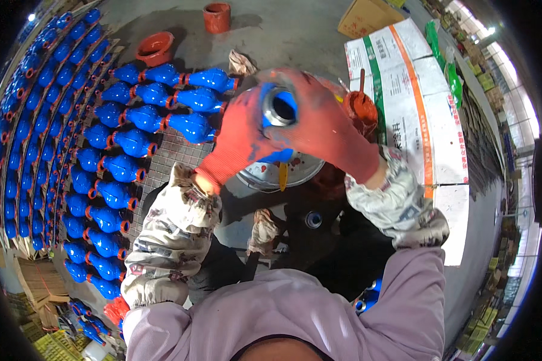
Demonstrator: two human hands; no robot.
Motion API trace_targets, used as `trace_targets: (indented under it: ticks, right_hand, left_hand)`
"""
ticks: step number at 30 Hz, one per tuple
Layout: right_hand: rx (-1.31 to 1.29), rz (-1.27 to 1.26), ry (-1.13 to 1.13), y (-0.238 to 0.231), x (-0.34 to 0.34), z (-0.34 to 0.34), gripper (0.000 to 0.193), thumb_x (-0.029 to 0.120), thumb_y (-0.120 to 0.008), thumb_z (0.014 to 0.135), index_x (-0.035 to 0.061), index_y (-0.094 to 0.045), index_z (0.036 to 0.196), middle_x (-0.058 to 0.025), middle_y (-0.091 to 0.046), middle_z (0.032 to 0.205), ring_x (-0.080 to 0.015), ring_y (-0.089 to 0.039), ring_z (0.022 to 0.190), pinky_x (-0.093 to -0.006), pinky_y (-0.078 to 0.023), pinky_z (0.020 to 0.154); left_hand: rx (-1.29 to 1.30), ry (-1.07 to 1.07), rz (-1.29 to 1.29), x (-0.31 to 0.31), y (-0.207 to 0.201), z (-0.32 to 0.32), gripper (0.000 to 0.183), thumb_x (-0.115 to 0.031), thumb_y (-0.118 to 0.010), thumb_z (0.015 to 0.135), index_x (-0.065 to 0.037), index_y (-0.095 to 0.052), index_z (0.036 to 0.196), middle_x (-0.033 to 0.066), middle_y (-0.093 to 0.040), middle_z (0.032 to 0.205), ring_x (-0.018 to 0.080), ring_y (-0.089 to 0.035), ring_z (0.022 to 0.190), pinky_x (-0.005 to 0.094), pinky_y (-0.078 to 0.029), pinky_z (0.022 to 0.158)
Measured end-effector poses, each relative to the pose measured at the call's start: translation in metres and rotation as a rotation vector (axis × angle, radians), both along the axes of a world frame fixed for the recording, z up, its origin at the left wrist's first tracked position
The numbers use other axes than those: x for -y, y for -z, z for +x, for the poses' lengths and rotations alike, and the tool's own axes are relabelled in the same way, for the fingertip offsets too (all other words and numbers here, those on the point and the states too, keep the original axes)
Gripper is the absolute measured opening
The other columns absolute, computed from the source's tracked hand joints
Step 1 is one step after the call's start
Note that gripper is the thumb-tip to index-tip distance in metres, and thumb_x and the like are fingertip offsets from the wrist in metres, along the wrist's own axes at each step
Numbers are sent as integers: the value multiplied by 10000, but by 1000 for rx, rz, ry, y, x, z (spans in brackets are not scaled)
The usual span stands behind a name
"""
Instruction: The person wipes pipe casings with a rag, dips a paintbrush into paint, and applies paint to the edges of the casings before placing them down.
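Both my hands wear red gloves smudged with dark and blue stains. My left hand (241, 141) is closed round the left side of a blue-painted metal valve body (281, 109). Around its far and right sides, my right hand (331, 129) is closed as well. The valve body's round opening, with a bare metal rim, faces up toward me. Much of it is hidden by the gloves. Beneath my hands is a round pale drum top (253, 177) spotted with red paint, where a yellow-handled tool (283, 174) shows.
At left, rows of blue valve bodies with red ends (141, 117) lie on a wire mesh (168, 159). A red-coated pot (361, 108) with a stick stands right of my hands. Red tubs (217, 18) and a rag (241, 62) lie beyond. White cardboard (406, 90) covers the right.
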State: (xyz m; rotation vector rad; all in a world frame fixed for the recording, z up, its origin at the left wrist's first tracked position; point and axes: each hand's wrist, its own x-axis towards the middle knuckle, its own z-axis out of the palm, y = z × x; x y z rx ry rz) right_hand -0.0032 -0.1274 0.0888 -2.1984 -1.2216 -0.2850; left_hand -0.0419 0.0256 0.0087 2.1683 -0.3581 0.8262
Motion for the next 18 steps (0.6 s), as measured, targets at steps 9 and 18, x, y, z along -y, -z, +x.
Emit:
trace_targets:
  ticks: [9, 18]
  right_hand:
    - [-200, 195, 56, -1, 29, 43, 500, 217, -753, 773, 113, -554, 1220, -154, -630, 1067, -282, -641, 879, -350, -524, 744]
    - [298, -645, -103, 145, 79, -14, 262, 185, -562, 805, 186, -638, 1056, -65, -604, 1133, -234, -603, 878, -387, -471, 744]
  left_hand:
    - [-287, 247, -609, -10, -8, -1, 834, -112, -837, 667, 16, -395, 1362, 74, -635, 1071, 133, -590, 1001, 295, -474, 912]
    - [-332, 69, -540, -87, 50, -5, 514, -67, -730, 764, 8, -559, 1242, 77, -641, 1141, 141, -597, 1003, 292, -461, 913]
